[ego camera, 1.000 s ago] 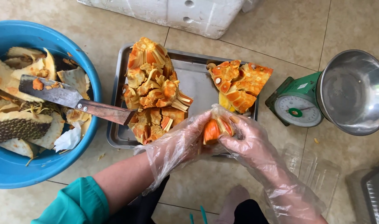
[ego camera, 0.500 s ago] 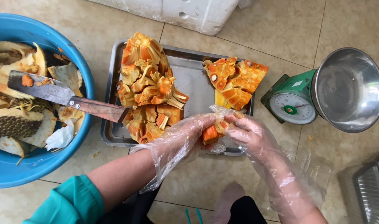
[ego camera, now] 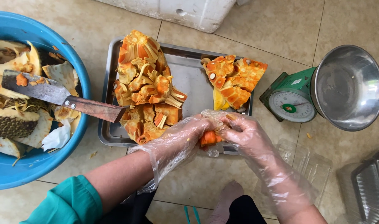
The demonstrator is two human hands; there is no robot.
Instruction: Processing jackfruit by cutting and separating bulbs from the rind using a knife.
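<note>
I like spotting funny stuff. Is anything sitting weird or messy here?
The knife sits oddly: its blade lies on the peels in the blue basin, and its wooden handle bridges over to the metal tray. A few small scraps lie on the floor tiles. Both gloved hands hold one orange fruit piece.

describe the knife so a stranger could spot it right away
Find the big round blue plastic tub at left, full of spiky rinds. Across its right rim lies the broad steel knife with brown wooden handle, handle pointing at the metal tray. It is the only tool there.
</note>
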